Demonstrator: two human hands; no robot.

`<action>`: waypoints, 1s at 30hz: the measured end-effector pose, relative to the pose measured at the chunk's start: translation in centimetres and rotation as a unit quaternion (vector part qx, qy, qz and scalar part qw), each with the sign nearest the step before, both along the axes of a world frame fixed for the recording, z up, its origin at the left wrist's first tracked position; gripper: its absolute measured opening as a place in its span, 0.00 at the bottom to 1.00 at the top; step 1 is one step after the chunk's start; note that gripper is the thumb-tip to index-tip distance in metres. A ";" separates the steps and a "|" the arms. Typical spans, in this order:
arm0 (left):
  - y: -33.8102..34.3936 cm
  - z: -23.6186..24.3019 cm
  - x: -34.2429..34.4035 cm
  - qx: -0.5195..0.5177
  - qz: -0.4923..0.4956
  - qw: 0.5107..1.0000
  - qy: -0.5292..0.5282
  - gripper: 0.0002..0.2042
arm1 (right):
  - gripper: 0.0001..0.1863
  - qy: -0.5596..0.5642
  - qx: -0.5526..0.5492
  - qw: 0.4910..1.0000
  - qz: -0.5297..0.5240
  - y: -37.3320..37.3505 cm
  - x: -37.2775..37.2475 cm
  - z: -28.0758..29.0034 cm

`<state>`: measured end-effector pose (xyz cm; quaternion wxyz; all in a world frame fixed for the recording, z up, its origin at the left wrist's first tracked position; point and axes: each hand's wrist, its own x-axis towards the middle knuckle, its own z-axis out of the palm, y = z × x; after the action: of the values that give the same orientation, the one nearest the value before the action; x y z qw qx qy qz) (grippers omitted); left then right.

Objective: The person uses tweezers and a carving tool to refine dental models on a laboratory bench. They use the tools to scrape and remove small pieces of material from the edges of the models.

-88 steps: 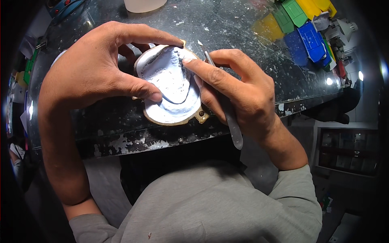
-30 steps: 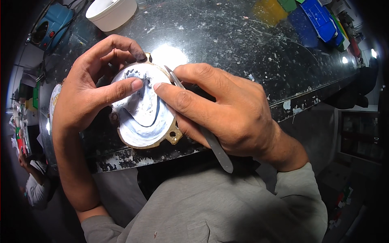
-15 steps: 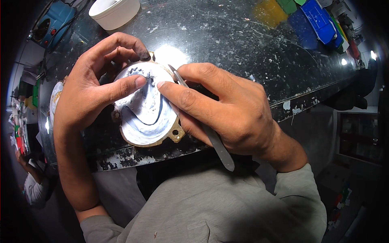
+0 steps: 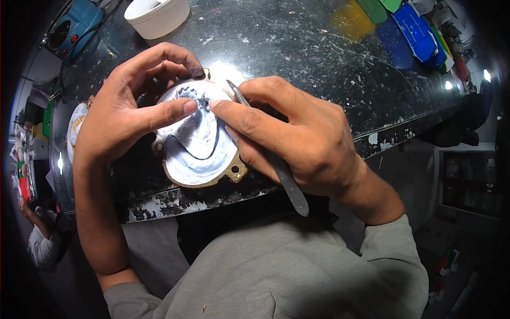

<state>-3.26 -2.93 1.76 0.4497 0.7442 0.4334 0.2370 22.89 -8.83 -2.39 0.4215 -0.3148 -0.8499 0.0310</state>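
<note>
In the head view, the left hand (image 4: 117, 122) loosely holds the round white plaster mold (image 4: 186, 165), thumb on top, near the scuffed black table's (image 4: 297, 48) front edge. The right hand (image 4: 308, 135) grips a thin grey metal knife (image 4: 291, 190), one fingertip touching the mold.

The head-worn fisheye camera faces steeply down; it sits close above the left hand (image 4: 125, 103) and right hand (image 4: 303, 135).
</note>
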 end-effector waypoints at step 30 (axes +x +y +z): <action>-0.1 1.7 -1.2 -0.035 -0.029 0.999 0.026 0.23 | 0.12 0.086 -0.056 0.994 -0.048 0.3 1.8 0.6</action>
<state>-4.42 -3.01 3.49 0.4709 0.7458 0.4315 0.1891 24.65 -8.52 -1.78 0.4757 -0.3742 -0.7915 0.0850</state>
